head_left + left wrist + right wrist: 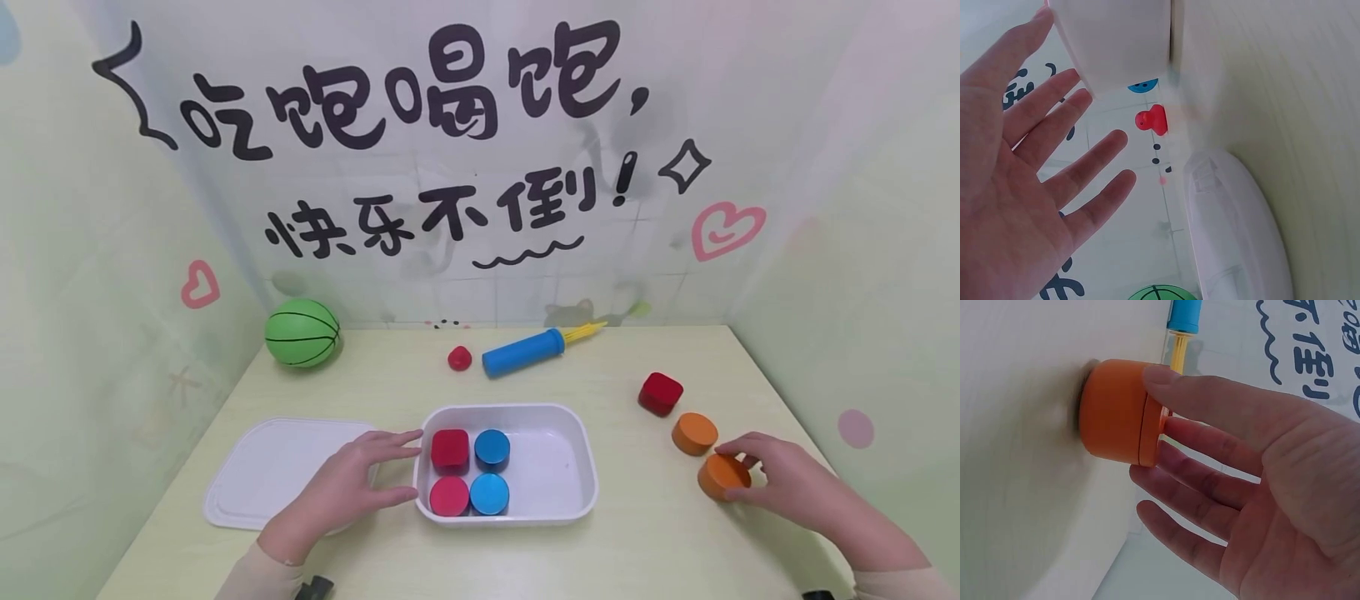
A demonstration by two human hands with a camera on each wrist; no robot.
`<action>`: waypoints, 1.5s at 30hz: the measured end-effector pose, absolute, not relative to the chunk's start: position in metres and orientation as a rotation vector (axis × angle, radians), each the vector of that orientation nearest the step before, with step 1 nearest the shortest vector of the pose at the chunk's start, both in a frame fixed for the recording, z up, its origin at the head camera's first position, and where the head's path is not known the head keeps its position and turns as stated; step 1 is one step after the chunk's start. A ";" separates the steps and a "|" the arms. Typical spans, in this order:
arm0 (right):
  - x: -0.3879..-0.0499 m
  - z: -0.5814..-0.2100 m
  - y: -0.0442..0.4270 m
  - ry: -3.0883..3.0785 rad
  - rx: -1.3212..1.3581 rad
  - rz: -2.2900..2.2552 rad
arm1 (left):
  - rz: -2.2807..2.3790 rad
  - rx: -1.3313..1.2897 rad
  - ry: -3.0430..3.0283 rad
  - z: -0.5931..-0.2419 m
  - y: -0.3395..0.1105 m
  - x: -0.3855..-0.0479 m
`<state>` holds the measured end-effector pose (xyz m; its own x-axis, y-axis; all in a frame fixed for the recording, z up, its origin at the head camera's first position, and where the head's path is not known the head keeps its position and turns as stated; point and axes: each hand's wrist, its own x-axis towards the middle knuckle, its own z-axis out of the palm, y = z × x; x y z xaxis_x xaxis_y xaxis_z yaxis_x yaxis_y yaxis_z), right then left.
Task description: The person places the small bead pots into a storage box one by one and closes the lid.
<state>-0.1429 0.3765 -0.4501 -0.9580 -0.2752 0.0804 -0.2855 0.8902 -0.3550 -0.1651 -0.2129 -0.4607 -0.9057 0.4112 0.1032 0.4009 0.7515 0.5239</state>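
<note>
My right hand (791, 482) pinches the nearer orange round container (723, 477) between thumb and fingers; in the right wrist view this lidded container (1116, 412) stands on the table. A second orange round container (694, 433) sits just behind it, with a dark red square container (661, 393) farther back. My left hand (352, 479) has its fingers spread at the left wall of a white box (551, 508), its fingertips at or against that wall. Inside the box's left half are a red square container (450, 450), a red round one (449, 497) and two blue round ones (492, 448).
A white lid (262, 467) lies left of the box, partly under my left arm. Along the back are a green ball (302, 333), a small red figure (460, 358) and a blue pump (523, 352) with a yellow nozzle. Printed fabric walls enclose the table.
</note>
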 end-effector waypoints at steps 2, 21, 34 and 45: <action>-0.142 -0.449 0.373 -3.021 0.459 0.567 | 0.867 0.678 2.922 -0.461 -0.213 -0.165; -0.141 -0.419 0.291 -2.789 0.751 0.574 | 0.870 0.700 2.935 -0.463 -0.213 -0.164; -0.147 -0.388 0.238 -2.797 0.879 0.730 | 0.879 0.711 2.943 -0.463 -0.214 -0.164; -0.160 -0.389 0.186 -3.012 1.011 0.772 | 0.883 0.701 2.940 -0.463 -0.214 -0.164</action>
<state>-0.1604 0.1864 -0.3893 -0.8012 -0.5978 0.0274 -0.5373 0.6985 -0.4727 -0.1639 -0.2142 -0.4633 -0.9007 0.4140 0.1313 0.4179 0.7436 0.5219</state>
